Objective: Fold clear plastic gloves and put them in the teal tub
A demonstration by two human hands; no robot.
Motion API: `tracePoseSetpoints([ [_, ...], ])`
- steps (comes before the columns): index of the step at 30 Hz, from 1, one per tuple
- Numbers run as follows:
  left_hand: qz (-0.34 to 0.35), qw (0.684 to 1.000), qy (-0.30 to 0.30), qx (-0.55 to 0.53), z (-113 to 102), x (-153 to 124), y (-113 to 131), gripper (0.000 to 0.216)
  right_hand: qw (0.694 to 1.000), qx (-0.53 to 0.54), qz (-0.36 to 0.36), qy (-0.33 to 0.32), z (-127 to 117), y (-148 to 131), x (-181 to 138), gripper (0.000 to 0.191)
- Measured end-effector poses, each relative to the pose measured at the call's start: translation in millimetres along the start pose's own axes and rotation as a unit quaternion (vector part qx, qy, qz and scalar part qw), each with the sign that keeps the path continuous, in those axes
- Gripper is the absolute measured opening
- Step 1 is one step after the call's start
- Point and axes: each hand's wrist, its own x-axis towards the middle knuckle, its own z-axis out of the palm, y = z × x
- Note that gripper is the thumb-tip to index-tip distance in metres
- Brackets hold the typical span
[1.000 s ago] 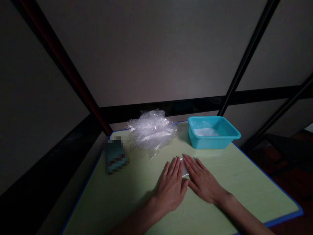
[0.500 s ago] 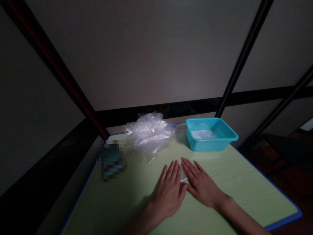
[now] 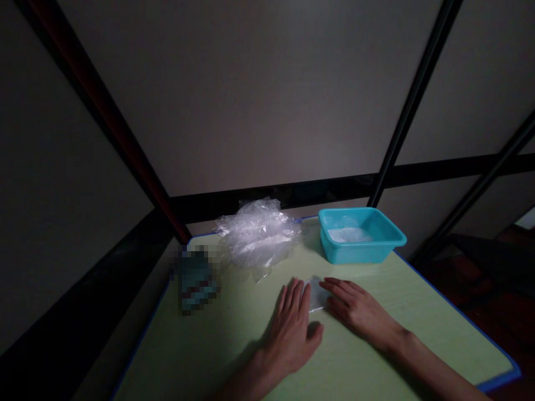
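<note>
A small clear plastic bag (image 3: 316, 297) lies flat on the pale green table (image 3: 234, 334). My left hand (image 3: 291, 328) rests on its left edge, palm down, fingers stretched forward and thumb spread out. On the right side of the bag is my right hand (image 3: 355, 309), its fingers extended and touching or just over the edge. Beyond the hands sits a loose heap of crinkled clear plastic bags (image 3: 261, 234). To the right of that heap stands a turquoise plastic basin (image 3: 357, 253) with some flat whitish plastic inside (image 3: 349, 235).
A pixelated dark green item (image 3: 196, 281) lies at the table's left edge. The table has a blue rim (image 3: 497, 379). Behind it rises a panelled wall or sliding door (image 3: 267, 100) with dark strips. A dark floor area shows at the far right.
My right hand has slid right, away from my left hand, uncovering more of the small plastic bag. The left hand stays nearly in place. The view has shifted slightly.
</note>
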Motion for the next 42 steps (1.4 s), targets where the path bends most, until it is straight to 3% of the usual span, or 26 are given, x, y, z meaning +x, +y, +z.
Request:
tracePoseSetpoints([
  [5, -0.034, 0.998, 0.016, -0.052, -2.7, 4.0, 1.3, 0.062, 0.999, 0.041, 0.004, -0.021, -2.8, -0.8, 7.0, 0.019],
  [9, -0.068, 0.984, 0.085, -0.144, -12.2, 11.7, -0.5, 0.038, 0.968, 0.221, 0.119, -0.009, -18.5, -4.6, 14.2, 0.014],
  [11, -0.112, 0.960, 0.102, -0.236, -17.6, 17.4, -1.6, 0.020, 0.926, 0.326, 0.190, 0.014, -23.5, -5.0, 19.0, 0.011],
  [13, -0.159, 0.916, 0.086, -0.357, -22.3, 23.5, -1.8, 0.012, 0.869, 0.431, 0.235, 0.055, -24.7, -3.6, 23.9, 0.014],
  [15, -0.176, 0.865, 0.048, -0.468, -26.6, 28.8, -0.5, 0.014, 0.803, 0.527, 0.262, 0.090, -23.5, -1.8, 28.0, 0.019],
  [18, -0.163, 0.783, 0.013, -0.600, -33.0, 33.2, 5.1, 0.020, 0.710, 0.631, 0.301, 0.084, -22.3, -1.9, 30.7, 0.034],
  [20, -0.157, 0.727, 0.011, -0.668, -36.9, 33.8, 10.7, 0.024, 0.667, 0.666, 0.327, 0.067, -23.4, -4.3, 30.2, 0.045],
  [23, -0.158, 0.694, 0.014, -0.702, -40.4, 34.8, 18.5, 0.025, 0.635, 0.689, 0.342, 0.069, -27.8, -6.5, 27.8, 0.046],
  [26, -0.195, 0.679, 0.057, -0.706, -39.7, 43.7, 20.0, 0.022, 0.636, 0.690, 0.332, 0.094, -36.7, 0.0, 26.4, 0.040],
  [30, -0.214, 0.686, 0.107, -0.687, -35.5, 78.4, 11.5, 0.023, 0.681, 0.642, 0.327, 0.136, -60.2, 25.7, 25.5, 0.030],
  [36, -0.234, 0.713, 0.097, -0.654, -27.8, 141.6, 5.9, 0.023, 0.712, 0.574, 0.352, 0.202, -94.5, 79.6, 14.1, 0.027],
  [42, -0.213, 0.725, 0.083, -0.650, -15.6, 164.7, 4.8, 0.016, 0.729, 0.543, 0.357, 0.215, -106.6, 123.0, 2.8, 0.027],
])
